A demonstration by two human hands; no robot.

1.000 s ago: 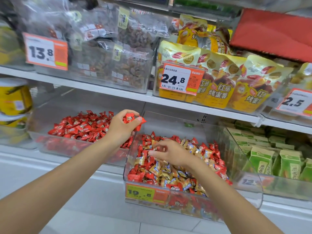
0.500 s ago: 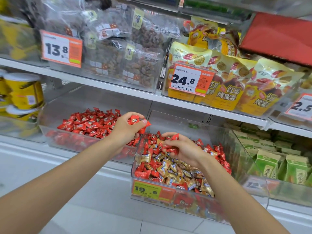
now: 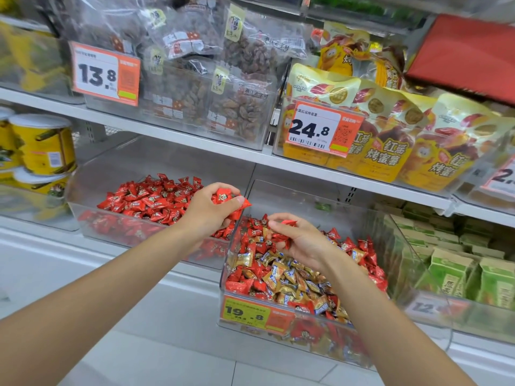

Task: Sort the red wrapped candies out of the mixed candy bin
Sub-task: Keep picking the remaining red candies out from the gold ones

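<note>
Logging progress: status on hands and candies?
Left hand grips red wrapped candies. Right hand pinches single red candy over clear plastic mixed bin. Nothing blocking.

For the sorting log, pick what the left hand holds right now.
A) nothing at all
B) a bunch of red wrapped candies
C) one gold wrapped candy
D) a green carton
B: the left hand grips several red wrapped candies, whose red wrappers stick out past its thumb.
</note>
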